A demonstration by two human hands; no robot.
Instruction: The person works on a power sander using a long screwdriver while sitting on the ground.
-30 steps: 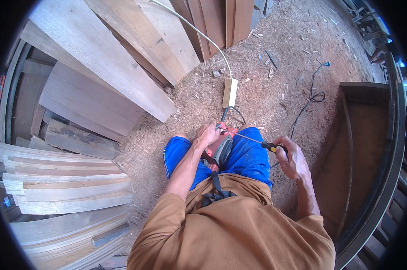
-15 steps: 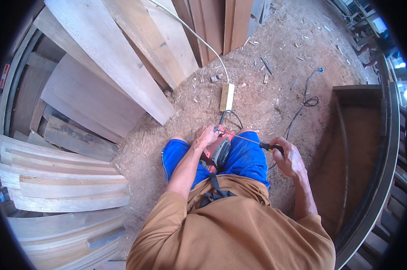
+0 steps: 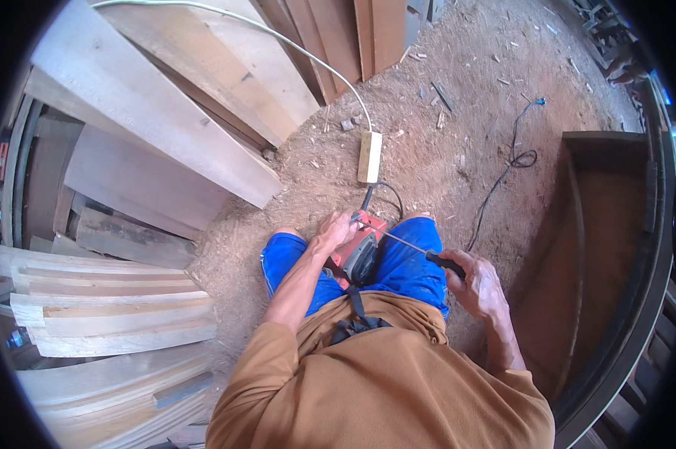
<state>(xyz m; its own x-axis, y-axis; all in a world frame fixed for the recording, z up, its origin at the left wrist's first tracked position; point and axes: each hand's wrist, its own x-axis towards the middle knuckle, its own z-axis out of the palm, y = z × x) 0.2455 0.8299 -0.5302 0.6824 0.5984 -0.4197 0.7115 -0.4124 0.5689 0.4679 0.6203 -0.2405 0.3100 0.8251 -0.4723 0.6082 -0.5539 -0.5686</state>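
A red and black corded power tool (image 3: 360, 254) rests between my thighs, over my blue shorts. My left hand (image 3: 339, 229) is closed round its far end, where the black cord comes out. My right hand (image 3: 478, 284) grips the black handle of a long screwdriver (image 3: 401, 239). The screwdriver's shaft slants leftward over my right thigh, and its tip reaches the tool beside my left fingers. What the tip touches is too small to make out.
A pale wooden block-like extension socket (image 3: 369, 157) lies ahead, joined to a white cable (image 3: 308, 51). Boards (image 3: 166, 112) lean at the left, above stacked planks (image 3: 113, 322). A loose black cord (image 3: 514, 161) lies right. A large dark wooden box (image 3: 607, 247) stands at far right. Wood chips litter the ground.
My right hand and the screwdriver handle have dropped nearer my body, so the shaft slants more steeply. The left hand keeps its hold on the power tool. The whole view has shifted slightly.
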